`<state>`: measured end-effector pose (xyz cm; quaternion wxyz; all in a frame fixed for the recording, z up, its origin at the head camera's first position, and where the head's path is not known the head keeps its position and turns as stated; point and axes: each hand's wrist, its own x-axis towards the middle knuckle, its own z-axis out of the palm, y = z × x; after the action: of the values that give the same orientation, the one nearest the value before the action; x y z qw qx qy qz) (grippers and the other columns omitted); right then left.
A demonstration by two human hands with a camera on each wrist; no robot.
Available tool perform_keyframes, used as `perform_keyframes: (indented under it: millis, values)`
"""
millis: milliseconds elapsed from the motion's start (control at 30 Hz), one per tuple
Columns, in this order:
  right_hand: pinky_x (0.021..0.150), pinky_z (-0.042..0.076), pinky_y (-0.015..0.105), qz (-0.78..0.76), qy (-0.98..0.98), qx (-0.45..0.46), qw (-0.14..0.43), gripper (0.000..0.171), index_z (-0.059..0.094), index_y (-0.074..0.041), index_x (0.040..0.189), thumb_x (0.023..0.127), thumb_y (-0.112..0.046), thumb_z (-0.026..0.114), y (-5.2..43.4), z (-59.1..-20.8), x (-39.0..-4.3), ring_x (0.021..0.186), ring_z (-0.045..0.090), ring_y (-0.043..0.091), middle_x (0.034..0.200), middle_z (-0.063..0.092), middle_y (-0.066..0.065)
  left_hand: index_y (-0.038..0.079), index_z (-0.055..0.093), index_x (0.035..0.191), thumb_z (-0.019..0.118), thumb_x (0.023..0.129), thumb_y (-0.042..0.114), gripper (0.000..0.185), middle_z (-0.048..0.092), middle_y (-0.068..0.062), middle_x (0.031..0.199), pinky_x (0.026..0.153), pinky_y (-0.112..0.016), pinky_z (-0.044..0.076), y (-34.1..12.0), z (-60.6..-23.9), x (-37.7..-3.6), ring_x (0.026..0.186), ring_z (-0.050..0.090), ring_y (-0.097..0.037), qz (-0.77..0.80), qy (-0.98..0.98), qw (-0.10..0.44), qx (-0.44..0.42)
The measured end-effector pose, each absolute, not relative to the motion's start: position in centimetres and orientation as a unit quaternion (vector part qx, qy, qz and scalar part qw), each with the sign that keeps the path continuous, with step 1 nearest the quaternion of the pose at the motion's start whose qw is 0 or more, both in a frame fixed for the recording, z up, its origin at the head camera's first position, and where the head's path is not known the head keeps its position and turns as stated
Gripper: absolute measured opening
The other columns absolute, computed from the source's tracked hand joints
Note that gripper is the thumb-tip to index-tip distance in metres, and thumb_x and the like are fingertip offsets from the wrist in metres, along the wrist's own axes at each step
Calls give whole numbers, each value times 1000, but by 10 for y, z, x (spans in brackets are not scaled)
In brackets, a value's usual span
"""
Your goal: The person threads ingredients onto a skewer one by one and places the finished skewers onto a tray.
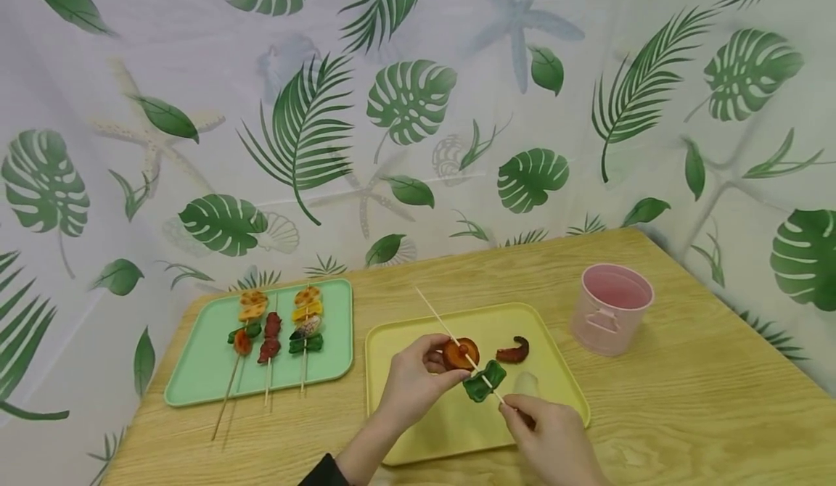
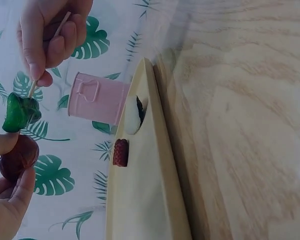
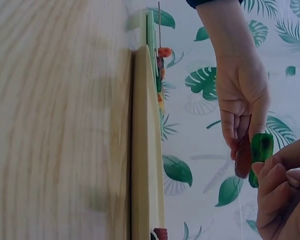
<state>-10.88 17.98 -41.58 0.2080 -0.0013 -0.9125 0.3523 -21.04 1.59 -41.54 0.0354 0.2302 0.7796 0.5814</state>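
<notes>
1. Light wooden table [image 1: 686, 413]: carries everything; leaf-print curtain behind it.
2. Mint-green rectangular plastic tray [image 1: 196, 370], at 9 o'clock from the hands: three finished food skewers [image 1: 271, 337] lie side by side on it, sticks pointing toward 6 o'clock.
3. Pale yellow rectangular plastic tray [image 1: 451, 428], centre: both hands work above it. Loose on it: a curved reddish-brown meat piece [image 1: 514, 352] and a pale translucent slice [image 1: 526, 383], both at about 1 o'clock from the right hand.
4. Pink metal bucket [image 1: 612, 308], just beside the yellow tray at 2 o'clock, upright.
5. Left hand [image 1: 414, 381]: thumb and fingers pinching a round red-orange slice [image 1: 460, 353] already on the stick. Slice sits at the fingertips, 2 o'clock from the palm.
6. Right hand [image 1: 555, 439]: fingers curled, pinching the lower end of a thin bamboo skewer [image 1: 434, 312]. Stick runs from this grip up toward 10 o'clock; free tip well past the left hand.
7. Green pepper chunk [image 1: 485, 382]: threaded on the skewer between the two grips, just beside the red-orange slice, 10 o'clock from the right fingertips.
</notes>
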Motion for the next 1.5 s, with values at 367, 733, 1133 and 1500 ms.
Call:
perform_keyframes:
  millis: [367, 733, 1133, 1500]
  values:
    - [43, 38, 22, 420, -870, -99, 239, 7, 72, -1, 87, 84, -3, 66, 223, -406, -92, 47, 43, 4, 60, 58, -6, 1, 57, 123, 67, 86, 17, 42, 64, -9, 107, 74, -23, 50, 46, -406, -233, 88, 63, -16, 534, 788, 61, 301]
    - [40, 34, 17, 391, -862, -131, 297, 3, 71, 3, 81, 80, 1, 69, 251, -410, -73, 44, 42, 2, 53, 51, -12, -1, 64, 113, 68, 84, 14, 33, 65, -12, 105, 76, -27, 50, 77, -441, -278, 98, 61, -23, 254, 911, 72, 316]
    - [40, 30, 14, 355, -867, -36, 347, 17, 71, -5, 72, 67, 12, 72, 244, -424, -74, 44, 36, -4, 55, 49, -19, 8, 59, 61, 67, 77, 5, 18, 44, 1, 62, 50, -19, 32, 79, -470, -272, 56, 37, -9, 203, 921, 10, 333]
    - [41, 34, 15, 366, -881, -91, 287, 5, 72, -3, 76, 75, 1, 73, 239, -416, -67, 44, 40, 0, 55, 54, -14, 2, 69, 101, 68, 84, 13, 21, 68, -8, 87, 60, -24, 48, 45, -422, -267, 74, 62, -16, 392, 879, 11, 269]
